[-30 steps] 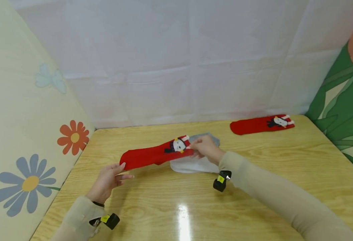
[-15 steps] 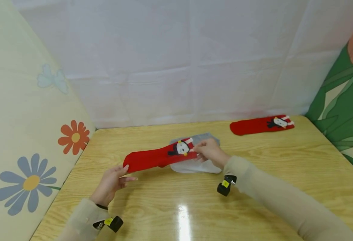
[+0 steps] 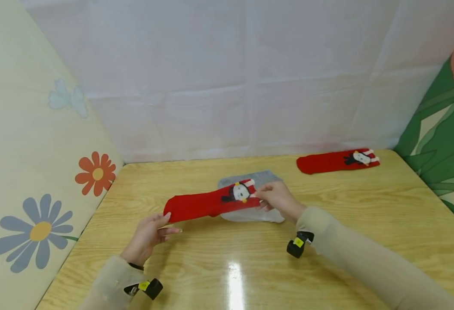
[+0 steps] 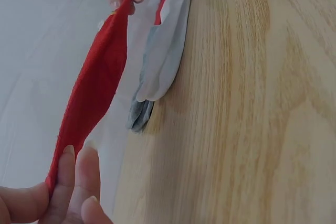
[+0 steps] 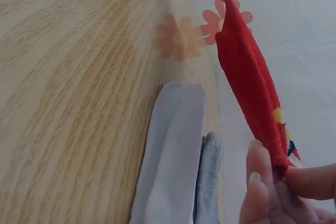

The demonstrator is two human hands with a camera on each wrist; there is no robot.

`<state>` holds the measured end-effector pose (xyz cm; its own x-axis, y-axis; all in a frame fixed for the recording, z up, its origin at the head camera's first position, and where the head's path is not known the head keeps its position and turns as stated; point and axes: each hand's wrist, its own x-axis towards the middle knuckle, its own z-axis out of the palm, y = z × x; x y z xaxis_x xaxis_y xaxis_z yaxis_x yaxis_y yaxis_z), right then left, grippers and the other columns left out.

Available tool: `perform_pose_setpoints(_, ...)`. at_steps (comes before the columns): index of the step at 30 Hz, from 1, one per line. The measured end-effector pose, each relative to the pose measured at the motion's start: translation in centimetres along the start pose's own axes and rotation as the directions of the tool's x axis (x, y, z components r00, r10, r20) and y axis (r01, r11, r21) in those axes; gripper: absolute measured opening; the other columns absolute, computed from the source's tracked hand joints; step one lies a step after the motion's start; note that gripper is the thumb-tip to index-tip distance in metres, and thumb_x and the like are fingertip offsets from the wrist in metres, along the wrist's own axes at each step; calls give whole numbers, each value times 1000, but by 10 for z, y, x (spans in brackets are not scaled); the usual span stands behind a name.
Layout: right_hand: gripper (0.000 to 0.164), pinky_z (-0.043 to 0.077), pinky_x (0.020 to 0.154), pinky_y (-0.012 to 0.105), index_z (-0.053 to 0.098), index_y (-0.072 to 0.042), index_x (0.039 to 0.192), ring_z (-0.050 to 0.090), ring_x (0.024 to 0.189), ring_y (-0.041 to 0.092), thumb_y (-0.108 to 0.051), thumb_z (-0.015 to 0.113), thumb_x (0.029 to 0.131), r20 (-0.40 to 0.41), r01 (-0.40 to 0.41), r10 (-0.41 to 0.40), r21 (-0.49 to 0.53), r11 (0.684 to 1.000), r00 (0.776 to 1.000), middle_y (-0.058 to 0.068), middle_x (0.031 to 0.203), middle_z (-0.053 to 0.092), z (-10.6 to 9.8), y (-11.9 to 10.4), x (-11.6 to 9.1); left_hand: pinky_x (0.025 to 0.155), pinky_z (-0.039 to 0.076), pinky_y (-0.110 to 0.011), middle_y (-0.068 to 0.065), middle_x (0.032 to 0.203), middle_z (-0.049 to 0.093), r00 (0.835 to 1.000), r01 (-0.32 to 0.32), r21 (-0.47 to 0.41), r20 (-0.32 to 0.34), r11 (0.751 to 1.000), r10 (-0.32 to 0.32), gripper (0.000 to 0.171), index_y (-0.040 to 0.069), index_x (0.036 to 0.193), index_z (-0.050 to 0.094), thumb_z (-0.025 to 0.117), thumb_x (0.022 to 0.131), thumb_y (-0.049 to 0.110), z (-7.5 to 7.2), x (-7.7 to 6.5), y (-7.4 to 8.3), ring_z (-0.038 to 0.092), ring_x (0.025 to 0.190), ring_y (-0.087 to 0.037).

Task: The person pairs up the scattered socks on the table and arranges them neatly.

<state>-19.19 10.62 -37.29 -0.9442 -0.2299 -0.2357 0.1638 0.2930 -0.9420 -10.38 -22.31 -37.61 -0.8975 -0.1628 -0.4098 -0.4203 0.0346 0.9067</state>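
A red sock (image 3: 199,206) with a white-faced cartoon figure near its cuff is stretched between my two hands, raised above the table. My left hand (image 3: 145,234) pinches the toe end between thumb and fingers, and its other fingers stick out below. At the cuff end, my right hand (image 3: 279,198) pinches the sock's edge with thumb and fingertips. In the left wrist view the red sock (image 4: 97,80) hangs clear of the wood. Behind and under it lie white socks (image 5: 176,156) and grey socks (image 5: 209,177), partly hidden in the head view.
A matching red sock (image 3: 323,162) lies flat at the back right of the wooden table (image 3: 196,267). A white cloth backdrop (image 3: 180,86) rises behind the table's far edge. Flower-painted panels (image 3: 21,142) flank it on the left and right.
Both hands have shifted slightly to the right with the red sock held between them. More of the grey sock behind it now shows. The other red sock lies where it was.
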Motion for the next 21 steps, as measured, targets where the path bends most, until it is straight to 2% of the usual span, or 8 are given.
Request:
perform_pose_setpoints(8,21,53,57,26,63,10,106,68,67,18,-9,59,97,-7,-13,12,-6,1000,1000,13,89,67,-4,2,-8,69,48,-28,-5,95,64,1000,-5,6,22,1000,5,20,3,101,54,52,102,23,4,-4,1,71,78,-17)
perform_pose_setpoints(15,22,53,56,26,63,11,108,68,65,17,-9,59,97,-21,-5,4,-26,1000,1000,13,91,67,-8,8,-11,68,48,-28,-7,91,59,999,-4,5,42,1000,4,21,8,86,50,50,103,21,8,-6,0,71,78,-17)
perform_pose_setpoints(21,23,53,55,26,63,12,107,67,65,17,-8,59,96,-18,14,-15,-33,999,1000,12,88,67,-13,12,-16,68,48,-30,-8,93,60,998,-7,11,65,1000,6,22,8,85,48,49,103,20,12,-7,-1,71,76,-17)
